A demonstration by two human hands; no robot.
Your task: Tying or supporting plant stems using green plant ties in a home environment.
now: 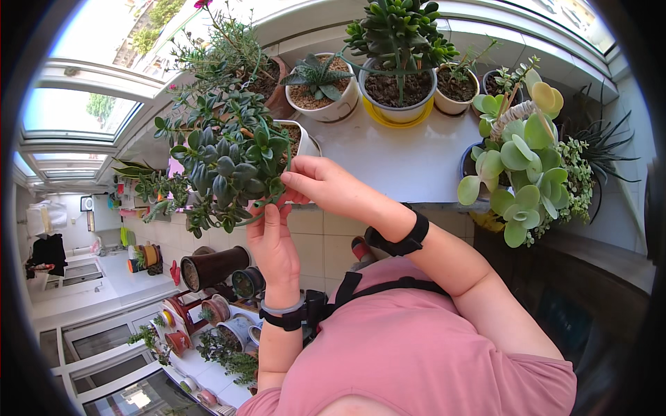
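A jade-like succulent with dark glossy leaves spreads from a white pot at the table's left part. A green plant-support hoop runs round its stems. My left hand is below the foliage, thumb and fingers pinched on the hoop's lower part, by a small green fitting. Just above it and to the right, my right hand holds the hoop's near side between thumb and bent fingers. Leaves and fingers partly hide where each hand grips.
Potted succulents stand along the window, among them a tall one in a white pot on a yellow saucer. A large round-leaved succulent is at right. Over the tiled floor at lower left are a brown cylindrical pot and several other planters.
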